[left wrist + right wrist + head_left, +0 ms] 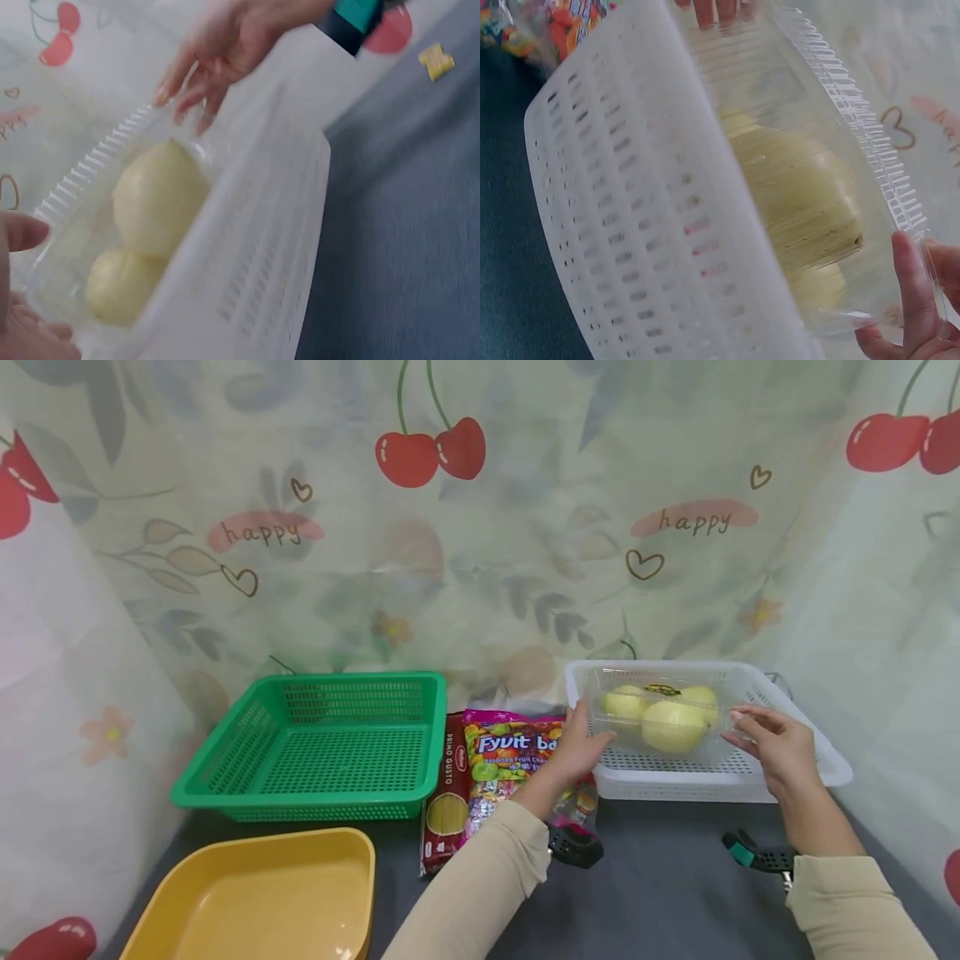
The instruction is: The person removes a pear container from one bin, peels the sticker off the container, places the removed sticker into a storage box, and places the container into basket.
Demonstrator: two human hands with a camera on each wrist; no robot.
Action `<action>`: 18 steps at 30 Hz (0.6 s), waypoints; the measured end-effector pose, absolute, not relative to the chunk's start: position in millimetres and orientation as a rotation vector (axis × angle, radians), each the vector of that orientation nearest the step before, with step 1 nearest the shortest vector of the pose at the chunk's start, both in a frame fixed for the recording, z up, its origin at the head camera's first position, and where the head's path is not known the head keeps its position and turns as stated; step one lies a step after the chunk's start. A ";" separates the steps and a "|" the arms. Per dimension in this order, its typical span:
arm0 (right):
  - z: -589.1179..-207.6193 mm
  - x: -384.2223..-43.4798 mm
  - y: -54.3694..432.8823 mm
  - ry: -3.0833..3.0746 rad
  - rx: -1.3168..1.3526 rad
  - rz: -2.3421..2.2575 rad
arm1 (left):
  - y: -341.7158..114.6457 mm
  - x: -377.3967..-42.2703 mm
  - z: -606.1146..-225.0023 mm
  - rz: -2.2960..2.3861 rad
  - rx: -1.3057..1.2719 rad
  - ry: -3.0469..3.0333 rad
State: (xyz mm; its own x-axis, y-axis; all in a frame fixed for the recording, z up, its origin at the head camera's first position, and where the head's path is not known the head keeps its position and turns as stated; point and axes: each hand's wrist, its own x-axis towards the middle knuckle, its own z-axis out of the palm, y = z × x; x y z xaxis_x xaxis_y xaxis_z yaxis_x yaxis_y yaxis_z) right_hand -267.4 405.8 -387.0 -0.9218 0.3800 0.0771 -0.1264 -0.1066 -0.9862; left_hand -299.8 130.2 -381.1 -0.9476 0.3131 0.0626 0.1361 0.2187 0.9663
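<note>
Between my hands is a clear plastic box (621,732) with ribbed edges, inside the white basket (686,787). Several pale yellow-green round fruits (673,727) show through the clear plastic, and a small black and gold label (663,690) lies above them. My left hand (581,745) grips the box's left end, its thumb toward the fruits. At the right end, my right hand (776,745) pinches the edge between thumb and fingers; that thumb and the fingers show by the ribbed rim in the right wrist view. The basket's front wall hides the box's lower part in both wrist views.
Left of the white basket lie a bright candy bag (510,747) and a red pasta packet (447,806). Farther left stands a green basket (330,789), with a yellow tub (262,893) in front. A small yellow wrapped piece (436,61) rests on the dark tabletop.
</note>
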 end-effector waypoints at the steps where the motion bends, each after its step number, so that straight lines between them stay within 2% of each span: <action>1: -380.9 -261.5 400.7 -1.826 -0.261 2.108 | 132.9 -298.8 -378.5 1.888 0.417 2.296; 7: -356.8 -235.7 373.6 -1.711 -0.132 2.169 | 143.8 -295.2 -364.0 2.212 0.330 2.173; 18: -350.5 -217.4 367.0 -1.675 0.013 2.135 | 140.9 -292.2 -356.5 2.246 0.556 2.291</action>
State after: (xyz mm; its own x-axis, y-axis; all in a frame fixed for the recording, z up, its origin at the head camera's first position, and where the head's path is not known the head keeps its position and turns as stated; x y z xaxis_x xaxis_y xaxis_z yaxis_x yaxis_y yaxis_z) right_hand -217.4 367.0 -350.5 -0.9097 0.3208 0.2637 -0.3325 -0.1823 -0.9253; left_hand -292.2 140.9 -356.5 -0.9352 0.1604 0.3156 0.3187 -0.0068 0.9478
